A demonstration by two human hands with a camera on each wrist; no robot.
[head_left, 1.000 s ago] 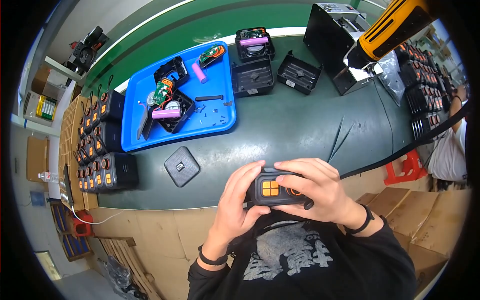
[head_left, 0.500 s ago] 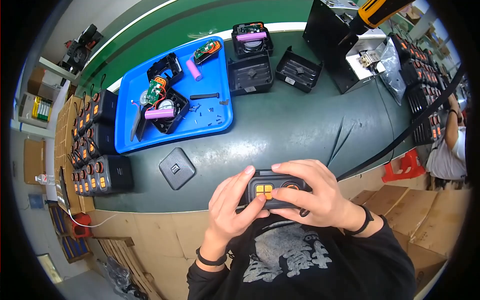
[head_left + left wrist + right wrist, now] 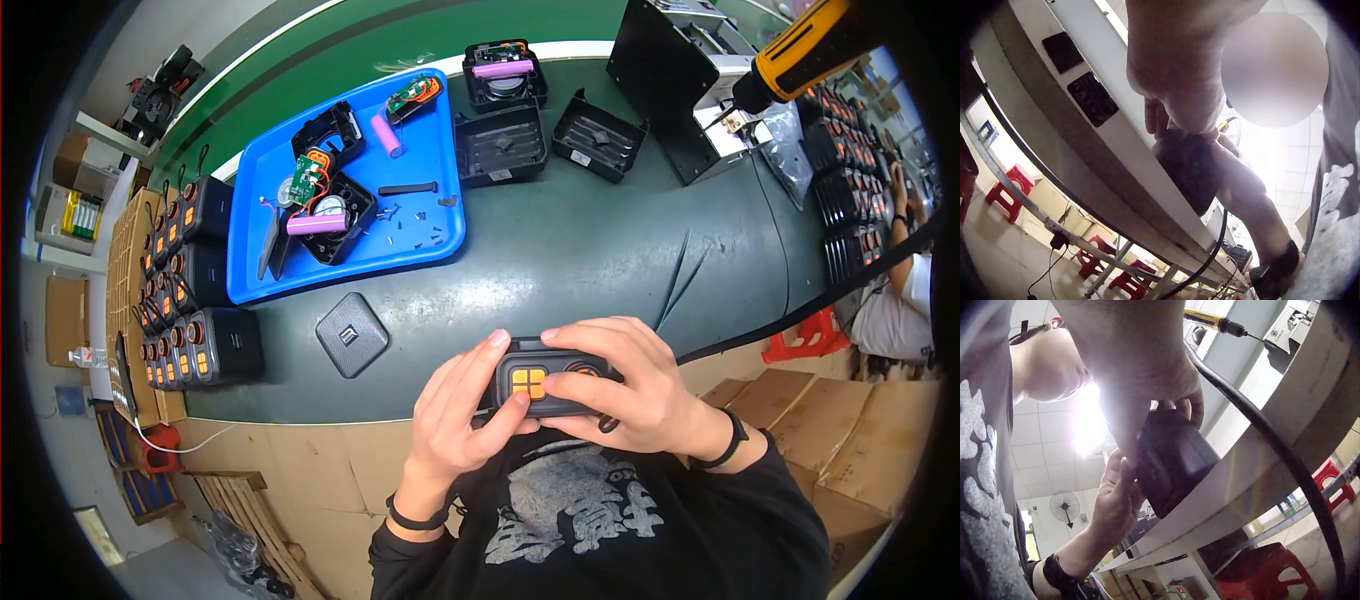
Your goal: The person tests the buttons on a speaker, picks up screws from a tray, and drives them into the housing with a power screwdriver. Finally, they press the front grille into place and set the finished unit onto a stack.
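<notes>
Black device (image 3: 545, 360) at the counter's (image 3: 600, 260) six-o'clock edge.
The grip pinches it, left hand (image 3: 455, 408) at nine o'clock, right hand (image 3: 642, 392) at three; the left thumb (image 3: 498, 424) has come onto the yellow buttons (image 3: 528, 378), suggesting a press.

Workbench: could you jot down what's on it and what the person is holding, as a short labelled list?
Held: black box with orange buttons
Left hand: grips one end
Right hand: grips the other end
Blue tray: open black cases, two pink cylinders
Bench: dark square panel outside the tray
Upper right of head view: yellow screwdriver
</notes>
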